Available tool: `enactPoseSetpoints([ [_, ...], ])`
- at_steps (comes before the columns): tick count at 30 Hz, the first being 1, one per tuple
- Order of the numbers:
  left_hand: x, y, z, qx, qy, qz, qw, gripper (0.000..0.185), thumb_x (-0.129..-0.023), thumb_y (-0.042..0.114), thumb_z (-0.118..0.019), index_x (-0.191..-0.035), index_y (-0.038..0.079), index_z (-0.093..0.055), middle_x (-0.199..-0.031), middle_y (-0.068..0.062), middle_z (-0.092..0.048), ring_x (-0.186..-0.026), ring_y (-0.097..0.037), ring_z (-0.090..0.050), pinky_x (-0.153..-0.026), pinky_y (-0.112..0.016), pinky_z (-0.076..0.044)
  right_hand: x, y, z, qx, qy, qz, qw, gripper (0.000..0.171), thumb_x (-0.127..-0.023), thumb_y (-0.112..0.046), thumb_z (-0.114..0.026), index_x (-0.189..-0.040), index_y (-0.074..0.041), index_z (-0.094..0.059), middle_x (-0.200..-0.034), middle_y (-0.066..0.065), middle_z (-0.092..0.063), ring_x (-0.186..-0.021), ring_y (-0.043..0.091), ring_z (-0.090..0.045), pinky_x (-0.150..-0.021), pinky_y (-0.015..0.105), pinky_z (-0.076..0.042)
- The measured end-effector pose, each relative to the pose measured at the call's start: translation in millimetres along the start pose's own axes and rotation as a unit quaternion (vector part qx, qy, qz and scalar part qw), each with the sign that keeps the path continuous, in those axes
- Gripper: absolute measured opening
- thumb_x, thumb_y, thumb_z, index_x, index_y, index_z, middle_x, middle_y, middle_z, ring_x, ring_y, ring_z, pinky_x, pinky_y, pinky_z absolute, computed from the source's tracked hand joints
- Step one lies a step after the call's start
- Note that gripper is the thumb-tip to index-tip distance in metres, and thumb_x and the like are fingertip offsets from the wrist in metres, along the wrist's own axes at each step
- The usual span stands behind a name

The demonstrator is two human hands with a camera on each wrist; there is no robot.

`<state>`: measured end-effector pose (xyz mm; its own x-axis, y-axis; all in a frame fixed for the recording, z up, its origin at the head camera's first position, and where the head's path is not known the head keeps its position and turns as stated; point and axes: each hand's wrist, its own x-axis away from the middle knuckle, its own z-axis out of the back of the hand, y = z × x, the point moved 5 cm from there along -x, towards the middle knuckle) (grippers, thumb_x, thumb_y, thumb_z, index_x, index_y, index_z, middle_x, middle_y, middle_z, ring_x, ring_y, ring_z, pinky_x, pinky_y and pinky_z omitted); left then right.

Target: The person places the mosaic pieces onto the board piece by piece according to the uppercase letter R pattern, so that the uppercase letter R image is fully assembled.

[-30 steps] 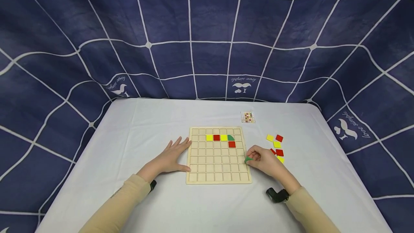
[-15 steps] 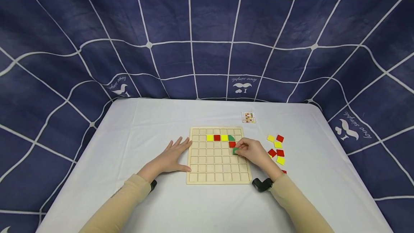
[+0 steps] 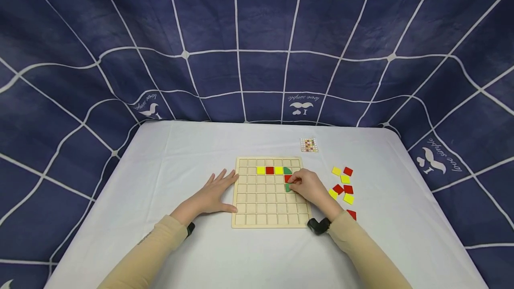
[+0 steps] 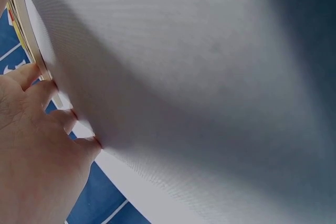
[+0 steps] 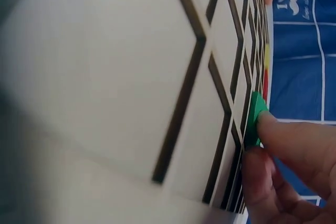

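A wooden grid board point(image 3: 257, 217) lies on the white table. In its second row sit a yellow tile point(image 3: 260, 170), a red tile point(image 3: 269, 170), another yellow tile point(image 3: 278, 170) and a green quarter-round piece point(image 3: 287, 170). A red tile point(image 3: 287, 177) sits just below that. My right hand point(image 3: 307, 186) pinches a small green piece point(image 3: 287, 187) point(image 5: 255, 119) over the cell under the red tile. My left hand point(image 3: 213, 195) point(image 4: 37, 156) lies flat on the table, its fingers spread and touching the board's left edge.
Loose red and yellow tiles point(image 3: 344, 186) lie on the table right of the board; one red tile point(image 3: 351, 214) sits nearer me. A small pattern card point(image 3: 308, 145) lies beyond the board. A dark blue checked cloth point(image 3: 257, 43) hangs behind the table.
My right hand has carried the green piece from the board's right edge leftward and away from me, to the cell below the red tile. The left hand has stayed put.
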<state>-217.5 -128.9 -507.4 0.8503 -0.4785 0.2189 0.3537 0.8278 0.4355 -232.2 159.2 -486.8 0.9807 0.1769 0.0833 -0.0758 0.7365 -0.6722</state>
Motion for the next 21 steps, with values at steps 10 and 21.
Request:
enactPoseSetpoints([
  [10,-0.8,-0.6,-0.7,0.003,-0.003,-0.003,1.0000,0.114,-0.069,0.064,-0.077,-0.156,0.011,-0.027,-0.165,-0.008,-0.017,-0.154,-0.035,-0.004,-0.123,-0.058,-0.002,0.8,-4.9,-0.2,0.027,0.003,-0.007,1.000,0.008,-0.083,-0.011,-0.078,-0.080,-0.009,-0.072,-0.080,0.002,-0.058,-0.070,0.013,-0.053,-0.063,0.024,-0.046],
  [21,0.1,-1.3,-0.4,0.002,-0.007,0.000,1.0000,0.114,-0.069,0.064,-0.077,-0.156,0.010,-0.027,-0.165,-0.008,-0.016,-0.154,-0.036,-0.004,-0.123,-0.059,-0.003,2.4,-4.7,-1.5,0.030,-0.001,-0.010,1.000,0.007,-0.084,-0.012,-0.078,-0.081,-0.010,-0.072,-0.080,0.002,-0.058,-0.072,0.014,-0.052,-0.063,0.024,-0.046],
])
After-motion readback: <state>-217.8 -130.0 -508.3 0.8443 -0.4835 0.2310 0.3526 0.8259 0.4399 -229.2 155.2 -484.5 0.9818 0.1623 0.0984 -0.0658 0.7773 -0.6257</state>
